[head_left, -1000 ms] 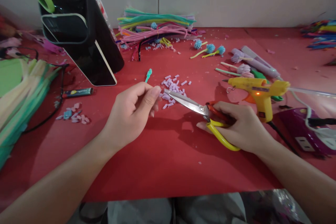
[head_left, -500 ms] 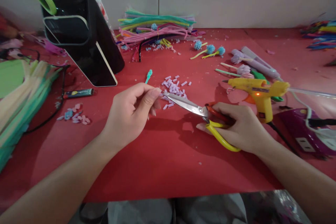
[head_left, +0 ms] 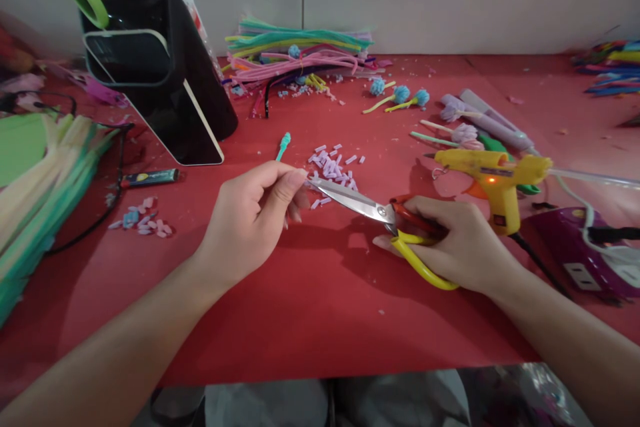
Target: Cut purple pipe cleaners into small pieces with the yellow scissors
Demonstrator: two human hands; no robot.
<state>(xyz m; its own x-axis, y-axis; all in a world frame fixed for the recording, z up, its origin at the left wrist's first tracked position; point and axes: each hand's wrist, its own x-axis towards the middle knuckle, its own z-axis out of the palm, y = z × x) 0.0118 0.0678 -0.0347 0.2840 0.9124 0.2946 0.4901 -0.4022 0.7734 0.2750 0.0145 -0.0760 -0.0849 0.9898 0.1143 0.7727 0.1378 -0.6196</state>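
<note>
Thumb and index finger of my left hand (head_left: pixel 250 220) are pinched together near the table's middle, on a tiny lilac piece (head_left: pixel 309 181) that barely shows. The scissors (head_left: pixel 353 200), with silver blades and red and yellow handles, are in my right hand (head_left: pixel 460 240). Their blades look nearly closed, and the tips meet the left fingertips. Behind these tips lies a loose pile of short lilac pieces (head_left: pixel 333 165). A teal fuzzy stem (head_left: pixel 285 143) with a knobbly end sticks up past my left hand; its lower part is hidden, so whether I hold it I cannot tell.
A yellow glue gun (head_left: pixel 493 177) with an orange light stands right, near a purple power strip (head_left: pixel 565 233). At left are a black tumbler (head_left: pixel 165 80), a lighter (head_left: pixel 153 177) and pink and blue bits (head_left: pixel 143 219). Pipe cleaners (head_left: pixel 300 47) lie along the wall.
The scissor blades have come closer together at the left fingertips. Both hands stay almost where they were.
</note>
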